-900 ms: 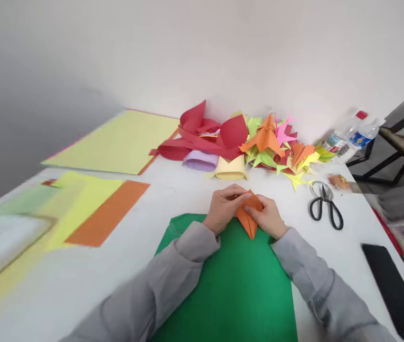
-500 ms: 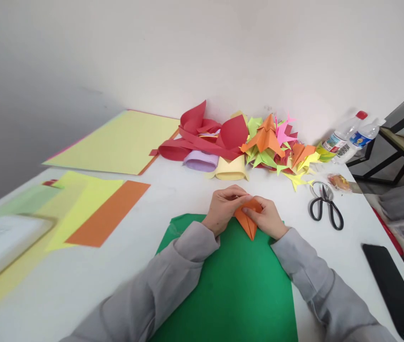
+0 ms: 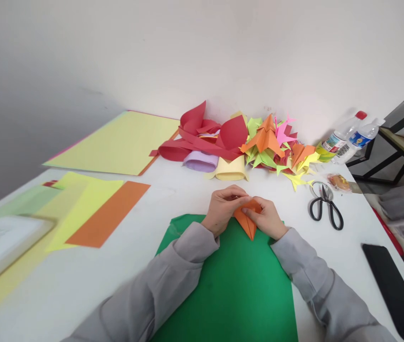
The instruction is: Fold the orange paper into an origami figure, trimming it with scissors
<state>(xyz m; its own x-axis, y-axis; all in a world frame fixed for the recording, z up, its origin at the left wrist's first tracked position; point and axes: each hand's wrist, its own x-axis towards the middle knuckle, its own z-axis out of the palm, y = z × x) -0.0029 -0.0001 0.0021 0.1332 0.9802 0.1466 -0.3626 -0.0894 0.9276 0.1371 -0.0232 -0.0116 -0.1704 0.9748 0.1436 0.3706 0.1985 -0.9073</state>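
A small piece of folded orange paper [image 3: 247, 225] is pinched between both hands above the far end of a green sheet [image 3: 240, 289]. Its pointed end faces toward me, and a crease runs down its middle. My left hand [image 3: 223, 209] is closed on the paper's upper left edge, with fingertips and thumb pressed together. From the other side, my right hand [image 3: 268, 217] grips it, the thumb lying across its front face. The fingers cover the paper's upper part.
Folded paper shapes [image 3: 266, 142] and red paper loops [image 3: 202, 137] are heaped against the wall. Black-handled scissors [image 3: 326, 206], a black phone [image 3: 394, 289] and two bottles [image 3: 356, 137] are on the right. Orange [image 3: 109, 216] and yellow sheets [image 3: 116, 142] and a white box [image 3: 5, 247] lie left.
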